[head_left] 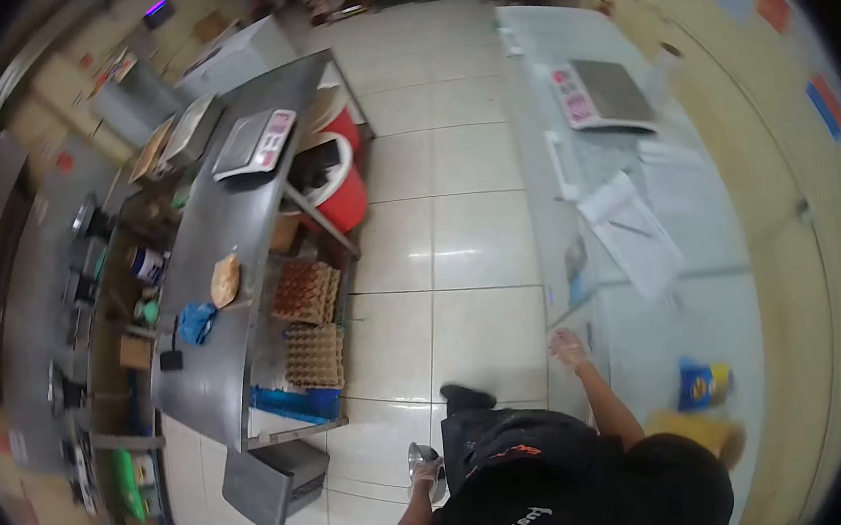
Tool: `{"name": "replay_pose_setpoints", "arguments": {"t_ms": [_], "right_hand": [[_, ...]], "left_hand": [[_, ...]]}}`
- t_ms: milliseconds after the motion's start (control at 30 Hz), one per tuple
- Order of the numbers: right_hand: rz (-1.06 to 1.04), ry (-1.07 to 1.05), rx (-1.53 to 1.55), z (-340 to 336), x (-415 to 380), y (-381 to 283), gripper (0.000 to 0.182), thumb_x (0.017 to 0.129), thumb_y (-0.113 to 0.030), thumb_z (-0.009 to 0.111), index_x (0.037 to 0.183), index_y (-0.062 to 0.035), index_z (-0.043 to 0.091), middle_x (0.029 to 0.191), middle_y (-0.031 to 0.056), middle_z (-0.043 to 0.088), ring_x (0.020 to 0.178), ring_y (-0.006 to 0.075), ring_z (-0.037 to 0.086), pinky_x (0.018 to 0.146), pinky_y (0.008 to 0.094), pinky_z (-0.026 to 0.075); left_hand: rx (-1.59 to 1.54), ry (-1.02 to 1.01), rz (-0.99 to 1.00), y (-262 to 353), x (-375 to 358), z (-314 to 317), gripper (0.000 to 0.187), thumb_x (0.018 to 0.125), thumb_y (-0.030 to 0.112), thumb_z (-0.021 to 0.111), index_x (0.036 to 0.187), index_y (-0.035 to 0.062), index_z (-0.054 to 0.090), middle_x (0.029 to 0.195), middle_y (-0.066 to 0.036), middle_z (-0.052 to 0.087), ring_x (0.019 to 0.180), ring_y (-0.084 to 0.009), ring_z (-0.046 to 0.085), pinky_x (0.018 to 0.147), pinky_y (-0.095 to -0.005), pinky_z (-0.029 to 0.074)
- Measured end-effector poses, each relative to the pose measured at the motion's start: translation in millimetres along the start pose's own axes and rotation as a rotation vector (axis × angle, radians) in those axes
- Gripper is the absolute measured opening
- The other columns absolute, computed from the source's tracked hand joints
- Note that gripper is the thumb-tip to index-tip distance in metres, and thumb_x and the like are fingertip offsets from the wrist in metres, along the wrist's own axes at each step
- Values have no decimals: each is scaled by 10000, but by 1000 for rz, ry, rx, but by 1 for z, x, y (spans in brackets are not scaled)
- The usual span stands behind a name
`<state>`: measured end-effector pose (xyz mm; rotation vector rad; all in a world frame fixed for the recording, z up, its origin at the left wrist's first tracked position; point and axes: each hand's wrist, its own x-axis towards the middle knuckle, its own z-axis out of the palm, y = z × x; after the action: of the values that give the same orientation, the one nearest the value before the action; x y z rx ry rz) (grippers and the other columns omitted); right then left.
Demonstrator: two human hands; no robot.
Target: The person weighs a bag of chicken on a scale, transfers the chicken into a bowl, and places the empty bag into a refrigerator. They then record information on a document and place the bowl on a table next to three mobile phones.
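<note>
At the lower middle, my left hand (pixel 424 473) is closed on a shiny metal container (pixel 418 454), whose exact shape is hard to make out. My right hand (pixel 568 347), which looks covered by a clear glove, is raised beside the near edge of the white counter (pixel 666 326) on the right; its fingers look loosely apart with nothing visible in them. Further right on that counter are a blue and yellow packet (pixel 697 385) and a blurred yellowish roll-like item (pixel 700 430). An open notebook with a pen (pixel 631 229) lies beyond my right hand.
On the left, a steel table (pixel 200 367) holds a scale (pixel 254 144), a blue bag (pixel 196 323) and an orange-tan bag (pixel 225 281). Egg trays (pixel 313 356) and red bins (pixel 343 201) sit beneath. A grey bin (pixel 277 478) stands near its end. Another scale (pixel 603 95) sits right.
</note>
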<state>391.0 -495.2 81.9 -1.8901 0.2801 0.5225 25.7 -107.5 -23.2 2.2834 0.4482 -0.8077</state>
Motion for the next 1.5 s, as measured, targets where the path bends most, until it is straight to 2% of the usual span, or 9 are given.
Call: {"name": "replay_pose_setpoints", "arguments": {"t_ms": [267,333,467,567,633,867,1100,1300,1500], "right_hand": [[69,-96,129,56,180,-160,217,920,-194,578,1056,-26,577,853,104,663,701,170,630,588,304,519],[-231,-414,203,72,293,-65,238,940,-250,560,1073,-53,575,880,109,664,737,168,635,629,304,523],[150,-395,20,79,300,-260,300,963,-268,530,1165,-48,505,968,145,639,804,193,641,618,298,520],[150,-491,335,104,380,-284,373,962,-323,542,1206,-50,475,1019,178,623,797,215,649,611,296,525],[127,-465,357,121,409,-350,438,950,-381,551,1240,-65,462,1060,194,607,850,232,647,634,312,535],[79,-479,473,212,568,-496,449,925,-448,519,1128,-49,553,1012,117,627,861,234,636,736,392,533],[-195,-166,-285,254,776,-370,268,816,-247,497,805,-7,616,715,51,575,622,147,499,527,373,388],[347,16,186,232,789,-463,281,816,-238,539,896,17,625,731,50,563,623,179,496,540,352,412],[262,41,-118,219,839,-421,381,826,-274,611,1082,8,634,983,107,628,766,253,594,688,446,502]], "left_hand": [[417,-153,352,35,189,-163,536,948,492,435,1325,118,505,1218,-192,604,1146,-314,568,930,-404,454],[445,-113,252,49,252,-235,551,938,479,453,1337,101,483,1270,-192,552,1194,-322,511,975,-425,399],[226,-41,102,157,447,-350,736,879,474,554,1436,42,338,1475,-211,326,1377,-355,275,1119,-475,227],[9,-44,140,274,511,-483,679,855,403,622,1386,42,402,1296,-226,544,1168,-365,535,998,-430,411],[142,665,700,299,586,-494,536,890,455,567,1183,7,578,1126,-246,616,1002,-393,610,877,-468,480],[676,245,694,439,648,-635,399,913,369,528,1157,64,608,1022,-157,663,964,-363,632,818,-452,508],[43,375,548,371,692,-868,467,787,418,726,1119,102,637,1119,-136,625,1056,-316,591,931,-408,469],[334,1322,135,151,775,-1094,510,820,176,660,1303,123,505,1152,-157,603,1060,-322,568,897,-441,459],[925,827,-271,63,807,-1174,650,827,219,623,1426,177,375,1435,-151,414,1280,-350,442,991,-547,415]]}}
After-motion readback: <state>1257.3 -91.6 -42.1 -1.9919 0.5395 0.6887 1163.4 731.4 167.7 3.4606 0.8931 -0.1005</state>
